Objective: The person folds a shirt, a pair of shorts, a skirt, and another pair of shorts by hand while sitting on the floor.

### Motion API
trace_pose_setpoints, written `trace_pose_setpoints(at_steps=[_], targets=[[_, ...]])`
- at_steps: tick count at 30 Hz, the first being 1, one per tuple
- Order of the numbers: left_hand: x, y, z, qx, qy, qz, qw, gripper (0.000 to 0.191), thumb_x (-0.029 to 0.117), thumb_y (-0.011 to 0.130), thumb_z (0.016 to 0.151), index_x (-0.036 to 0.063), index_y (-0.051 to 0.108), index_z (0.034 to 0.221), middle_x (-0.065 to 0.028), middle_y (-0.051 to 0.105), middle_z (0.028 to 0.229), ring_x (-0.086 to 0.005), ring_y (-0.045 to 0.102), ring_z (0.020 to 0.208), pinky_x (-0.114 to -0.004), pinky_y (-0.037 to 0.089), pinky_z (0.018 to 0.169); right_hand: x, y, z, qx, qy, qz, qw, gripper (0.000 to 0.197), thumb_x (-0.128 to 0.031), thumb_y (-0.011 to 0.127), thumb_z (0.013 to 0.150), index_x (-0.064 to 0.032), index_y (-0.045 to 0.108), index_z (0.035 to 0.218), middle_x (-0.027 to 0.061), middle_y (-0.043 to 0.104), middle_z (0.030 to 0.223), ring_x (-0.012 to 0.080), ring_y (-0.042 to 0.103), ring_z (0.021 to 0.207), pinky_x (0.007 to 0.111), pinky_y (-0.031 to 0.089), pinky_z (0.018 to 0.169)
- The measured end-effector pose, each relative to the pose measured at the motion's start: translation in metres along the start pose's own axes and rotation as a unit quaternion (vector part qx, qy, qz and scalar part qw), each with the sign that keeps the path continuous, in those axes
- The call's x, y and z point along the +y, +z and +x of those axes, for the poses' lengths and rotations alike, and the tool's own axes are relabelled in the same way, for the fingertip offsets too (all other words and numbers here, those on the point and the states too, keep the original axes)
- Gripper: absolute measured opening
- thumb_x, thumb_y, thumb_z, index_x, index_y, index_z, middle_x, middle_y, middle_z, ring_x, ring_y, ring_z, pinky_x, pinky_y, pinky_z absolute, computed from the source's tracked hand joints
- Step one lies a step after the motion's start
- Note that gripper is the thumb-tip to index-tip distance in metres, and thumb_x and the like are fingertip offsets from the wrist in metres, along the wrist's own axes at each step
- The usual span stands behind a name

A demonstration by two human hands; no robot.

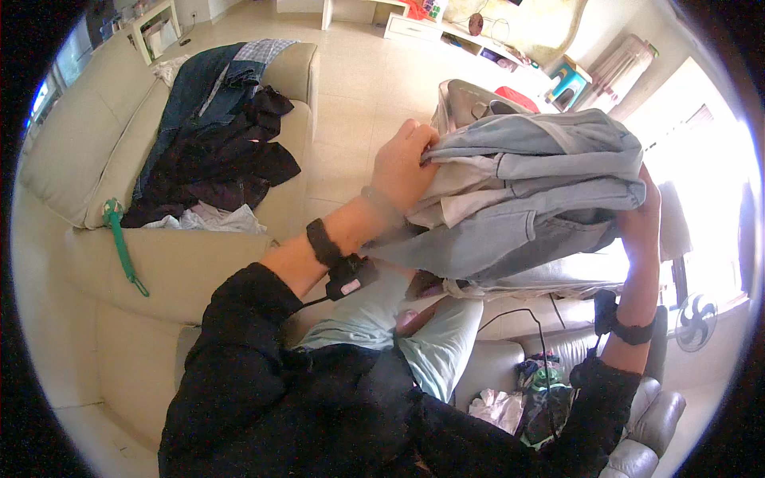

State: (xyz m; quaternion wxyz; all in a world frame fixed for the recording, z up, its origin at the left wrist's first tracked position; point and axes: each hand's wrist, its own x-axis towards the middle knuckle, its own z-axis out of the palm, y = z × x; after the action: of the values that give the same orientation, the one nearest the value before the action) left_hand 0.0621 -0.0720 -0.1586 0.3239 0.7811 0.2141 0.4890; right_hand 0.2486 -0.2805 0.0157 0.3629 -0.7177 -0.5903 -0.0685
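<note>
A folded bundle of light grey-blue denim clothing (538, 173) is held up between my hands, right of centre. My left hand (409, 158) grips its left edge, fingers curled over the layers. At the bundle's right end is my right hand (642, 209), its fingers partly hidden behind the cloth. Pale inner fabric shows between the denim layers. Below the bundle lies a surface with a clear plastic cover (538, 281). Dark trousers and blue jeans (203, 101) lie spread on the beige sofa at the left, with white cloth (221, 218) at their near end.
The beige sofa (293, 197) carries a green strap (122, 251) on its near arm. A grey leather sofa (487, 364) with piled clothes stands at the lower right, near a fan (696, 322). Farther back are a low white cabinet (412, 28) and a blue stool (568, 83).
</note>
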Motion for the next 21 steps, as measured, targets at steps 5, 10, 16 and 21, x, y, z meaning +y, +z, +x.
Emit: trace_pose_setpoints(at_steps=[5, 10, 16, 21], targets=[[0.015, 0.004, -0.056, -0.001, 0.104, -0.015, 0.994, 0.033, 0.008, 0.062, 0.073, 0.0053, 0.050, 0.104, -0.0200, 0.052, 0.106, -0.0381, 0.051, 0.096, -0.042, 0.043, 0.077, 0.011, -0.005, 0.009, 0.015, 0.019, 0.036, 0.999, 0.046, -0.006, 0.056, 0.077, -0.0024, 0.050, 0.122, 0.0084, 0.061, 0.101, 0.0152, 0.055, 0.092, 0.028, 0.043, 0.084], [0.010, 0.003, -0.102, -0.033, 0.144, -0.001, 0.989, 0.054, 0.020, 0.068, 0.069, 0.0038, 0.046, 0.115, -0.0237, 0.046, 0.120, -0.0425, 0.048, 0.101, -0.046, 0.039, 0.087, 0.007, 0.009, 0.031, 0.004, 0.015, 0.030, 0.999, 0.049, -0.001, 0.057, 0.076, -0.0023, 0.049, 0.124, 0.0093, 0.060, 0.105, 0.0173, 0.054, 0.097, 0.028, 0.041, 0.088], [-0.029, 0.024, -0.103, -0.071, -0.010, 0.125, 0.990, 0.040, 0.021, 0.069, 0.069, 0.0004, 0.057, 0.100, -0.0230, 0.048, 0.117, -0.0408, 0.050, 0.099, -0.045, 0.043, 0.083, -0.027, 0.010, 0.046, 0.001, -0.035, 0.039, 0.999, 0.038, -0.017, 0.060, 0.083, -0.0016, 0.054, 0.117, 0.0076, 0.061, 0.100, 0.0149, 0.055, 0.094, 0.028, 0.043, 0.084], [-0.065, -0.002, -0.076, -0.112, -0.044, 0.078, 0.990, 0.024, 0.018, 0.067, 0.070, -0.0012, 0.062, 0.084, -0.0169, 0.058, 0.094, -0.0334, 0.056, 0.083, -0.039, 0.045, 0.075, -0.063, 0.014, 0.018, 0.004, -0.046, 0.106, 0.993, 0.035, -0.014, 0.057, 0.083, 0.0001, 0.053, 0.115, 0.0087, 0.060, 0.099, 0.0162, 0.057, 0.090, 0.027, 0.046, 0.080]])
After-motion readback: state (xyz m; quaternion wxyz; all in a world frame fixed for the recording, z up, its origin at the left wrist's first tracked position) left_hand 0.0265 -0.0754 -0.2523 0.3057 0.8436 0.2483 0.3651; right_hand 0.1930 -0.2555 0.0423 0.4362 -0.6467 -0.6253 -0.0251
